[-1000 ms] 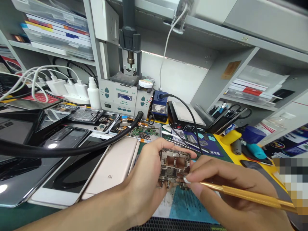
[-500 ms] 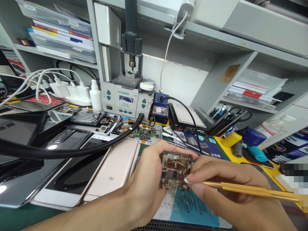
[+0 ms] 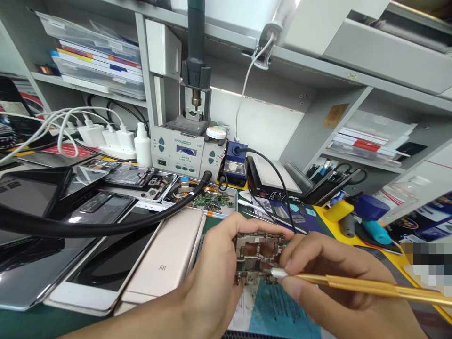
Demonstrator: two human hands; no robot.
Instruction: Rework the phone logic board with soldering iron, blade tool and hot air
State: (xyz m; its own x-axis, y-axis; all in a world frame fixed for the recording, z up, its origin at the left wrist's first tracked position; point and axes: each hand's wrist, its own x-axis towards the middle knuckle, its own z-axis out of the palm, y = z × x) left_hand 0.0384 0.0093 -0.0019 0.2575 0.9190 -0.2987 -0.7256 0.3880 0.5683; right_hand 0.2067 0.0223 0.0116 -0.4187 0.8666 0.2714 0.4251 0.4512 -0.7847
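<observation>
My left hand (image 3: pixel 208 278) holds a small phone circuit board (image 3: pixel 257 254) upright above the bench, fingers wrapped over its top and left edge. My right hand (image 3: pixel 335 282) pinches a long gold-coloured tool (image 3: pixel 370 286) near its front end. The tool's pale tip (image 3: pixel 277 272) touches the lower right part of the board. Both hands sit just above a blue work mat (image 3: pixel 278 313).
Several phones lie at left, among them a gold one (image 3: pixel 165 263). A thick black hose (image 3: pixel 106 227) crosses them. Behind stand a hot-air station (image 3: pixel 181 150), a tray of parts (image 3: pixel 208 197), a white bottle (image 3: pixel 142 145) and chargers (image 3: pixel 106 136). Tools clutter the yellow mat (image 3: pixel 353 221) at right.
The tool's tip has moved slightly left onto the board's lower edge. The board stays in my left hand, lowered a little in view as the camera tilted up.
</observation>
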